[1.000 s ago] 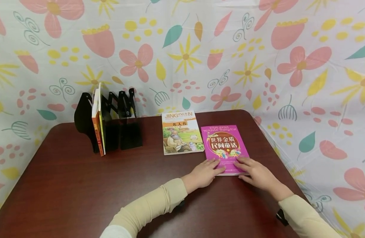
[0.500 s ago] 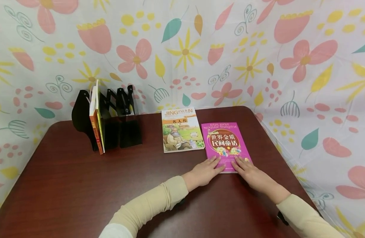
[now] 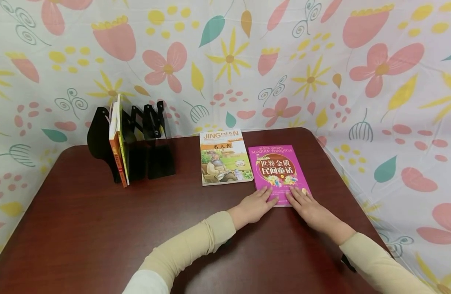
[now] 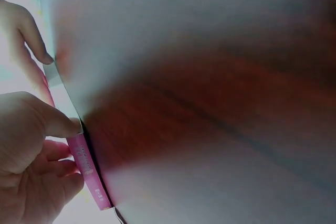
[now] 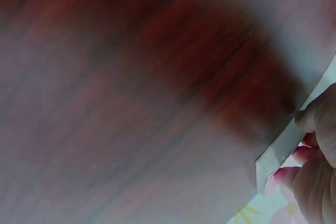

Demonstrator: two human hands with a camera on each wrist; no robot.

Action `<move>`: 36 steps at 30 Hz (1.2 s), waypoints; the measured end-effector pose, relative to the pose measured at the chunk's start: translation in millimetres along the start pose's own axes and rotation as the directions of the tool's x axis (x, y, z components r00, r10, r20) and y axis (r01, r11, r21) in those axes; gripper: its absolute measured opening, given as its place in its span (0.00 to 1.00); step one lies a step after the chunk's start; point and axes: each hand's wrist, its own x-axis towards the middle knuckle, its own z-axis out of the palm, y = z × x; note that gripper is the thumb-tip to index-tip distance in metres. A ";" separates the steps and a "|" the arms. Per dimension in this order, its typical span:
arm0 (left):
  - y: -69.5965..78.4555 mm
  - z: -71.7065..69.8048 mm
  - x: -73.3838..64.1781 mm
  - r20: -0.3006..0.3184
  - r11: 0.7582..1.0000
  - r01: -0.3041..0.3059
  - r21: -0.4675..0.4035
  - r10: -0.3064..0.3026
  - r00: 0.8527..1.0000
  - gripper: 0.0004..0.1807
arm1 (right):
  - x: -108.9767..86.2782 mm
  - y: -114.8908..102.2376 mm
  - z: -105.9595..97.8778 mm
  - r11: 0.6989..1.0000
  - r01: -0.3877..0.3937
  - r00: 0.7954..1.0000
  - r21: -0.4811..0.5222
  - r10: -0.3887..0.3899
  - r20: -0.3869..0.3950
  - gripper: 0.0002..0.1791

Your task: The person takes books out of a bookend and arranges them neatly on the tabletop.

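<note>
A magenta paperback book lies face up on the brown table, just right of a white book with an old bearded man on its cover. My left hand rests its fingers on the lower left of the magenta cover. In the left wrist view its thumb touches the bottom corner beside the pink spine. My right hand lays spread fingers on the cover's lower right. Its thumb meets the pale page edge in the right wrist view.
At the table's back left, a black folding bookstand has a few thin upright books leaning in it. A flower-patterned curtain hangs along the back and right side.
My right hand has shifted inward from the magenta book's right side to its lower part. The magenta book has slid slightly away from me, beside the unmoved white book. The head view has tilted.
</note>
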 end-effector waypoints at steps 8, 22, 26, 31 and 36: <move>-1.7 -4.4 8.9 0.001 1.000 0.023 0.020 -0.023 1.000 0.26 | 8.6 10.7 -0.9 1.000 -0.013 0.999 0.017 0.013 0.038 0.27; -15.2 -8.1 20.7 0.046 0.996 0.087 0.012 -0.088 0.995 0.28 | 27.7 22.2 5.1 0.997 -0.065 0.997 0.052 0.063 0.043 0.25; -18.7 -8.4 23.5 0.028 0.995 0.100 0.012 -0.101 0.995 0.27 | 32.5 25.9 6.9 0.991 -0.093 0.995 0.092 0.090 0.031 0.27; -23.5 -10.5 27.7 0.004 0.994 0.108 -0.006 -0.108 0.994 0.28 | 39.3 30.6 6.4 0.989 -0.107 0.994 0.098 0.102 0.049 0.28; -26.1 -12.7 30.3 0.005 0.992 0.123 -0.034 -0.123 0.992 0.30 | 44.7 33.0 5.8 0.988 -0.106 0.993 0.113 0.101 0.053 0.28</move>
